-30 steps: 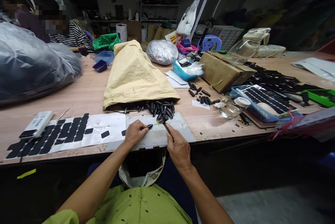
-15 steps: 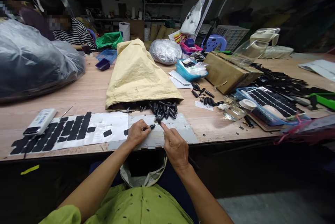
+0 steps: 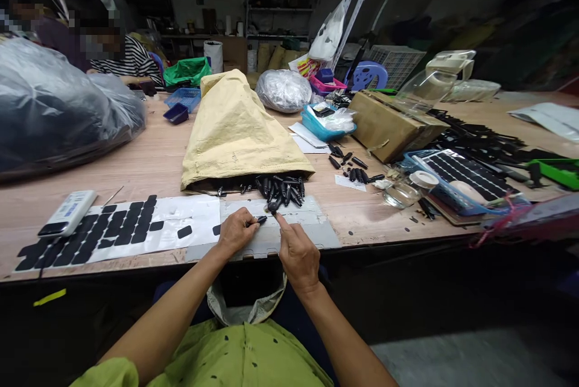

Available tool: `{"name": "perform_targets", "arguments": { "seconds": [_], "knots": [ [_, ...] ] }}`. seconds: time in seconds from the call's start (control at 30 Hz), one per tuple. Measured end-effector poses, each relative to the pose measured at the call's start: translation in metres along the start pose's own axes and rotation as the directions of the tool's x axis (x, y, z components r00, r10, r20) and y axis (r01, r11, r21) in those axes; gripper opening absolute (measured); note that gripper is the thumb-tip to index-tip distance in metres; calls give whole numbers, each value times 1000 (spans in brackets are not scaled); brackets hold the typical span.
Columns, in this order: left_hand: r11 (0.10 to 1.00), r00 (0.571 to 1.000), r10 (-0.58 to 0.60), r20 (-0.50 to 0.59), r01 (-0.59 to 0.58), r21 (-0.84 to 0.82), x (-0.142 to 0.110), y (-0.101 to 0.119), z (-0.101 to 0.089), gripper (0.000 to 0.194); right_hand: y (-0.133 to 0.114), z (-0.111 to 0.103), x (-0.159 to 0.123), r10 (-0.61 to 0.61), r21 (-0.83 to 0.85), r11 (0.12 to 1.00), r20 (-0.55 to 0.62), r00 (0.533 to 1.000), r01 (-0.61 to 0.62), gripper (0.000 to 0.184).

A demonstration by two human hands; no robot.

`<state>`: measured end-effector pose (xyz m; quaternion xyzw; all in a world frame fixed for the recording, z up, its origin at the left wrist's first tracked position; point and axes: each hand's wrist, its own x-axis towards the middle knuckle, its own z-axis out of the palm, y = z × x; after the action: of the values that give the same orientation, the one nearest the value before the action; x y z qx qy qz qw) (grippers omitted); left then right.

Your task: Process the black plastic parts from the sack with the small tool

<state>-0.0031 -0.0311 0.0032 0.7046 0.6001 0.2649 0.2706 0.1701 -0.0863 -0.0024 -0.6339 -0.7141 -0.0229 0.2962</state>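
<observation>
Black piece (image 3: pixel 262 219): smooth, tapered, over the grey board (image 3: pixel 312 227) at the bench's (image 3: pixel 375 215) front edge.
Left hand (image 3: pixel 236 231): grip pinched closed on it.
Right hand (image 3: pixel 299 257): grip closed round a dark-headed hammer (image 3: pixel 272 207), forefinger extended.
Tan sack (image 3: pixel 239 134): creased, black parts (image 3: pixel 286 189) at its mouth.
Front edge: both hands reach over; wood grain runs on rightward.

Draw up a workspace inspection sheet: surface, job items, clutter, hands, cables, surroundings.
Surface: light wood-grain tabletop; flat grey board at its near edge.
Job items: small black tapered piece; similar black pieces heaped at the mouth of a soft pale-yellow sack.
Clutter: brown cardboard box; teal plastic basket.
Hands: left hand pinches the tapered piece; right hand holds a dark round-headed tool.
Cables: thin dark cord near the white boxy device.
Surroundings: person's striped sleeve; metal shelving.
</observation>
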Motion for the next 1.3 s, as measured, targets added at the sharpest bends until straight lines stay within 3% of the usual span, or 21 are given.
{"name": "perform_targets", "arguments": {
  "seconds": [0.13, 0.27, 0.53, 1.07, 1.3],
  "knots": [
    [1000, 1000, -6, -7, 6, 12, -1, 2, -1, 11, 0, 2, 1, -1, -10, 1000, 87, 996, 1, 50],
    [999, 999, -38, -25, 39, 15, 0, 3, -5, 12, 1, -6, 6, 120, 88, 988, 46, 992, -124, 45],
    [993, 996, -83, -23, 84, 77, 5, -4, -6, 24, 23, -3, -4, 334, 366, 857, 145, 932, -364, 45],
    [989, 996, -87, -3, 87, 118, 2, 0, -8, 31, 29, 2, -2, 435, 479, 742, 187, 881, -468, 49],
    [988, 990, -124, 69, 130, -85, 2, 3, -16, 35, 30, 1, -1, 445, 497, 723, 197, 873, -480, 50]
  ]
}}
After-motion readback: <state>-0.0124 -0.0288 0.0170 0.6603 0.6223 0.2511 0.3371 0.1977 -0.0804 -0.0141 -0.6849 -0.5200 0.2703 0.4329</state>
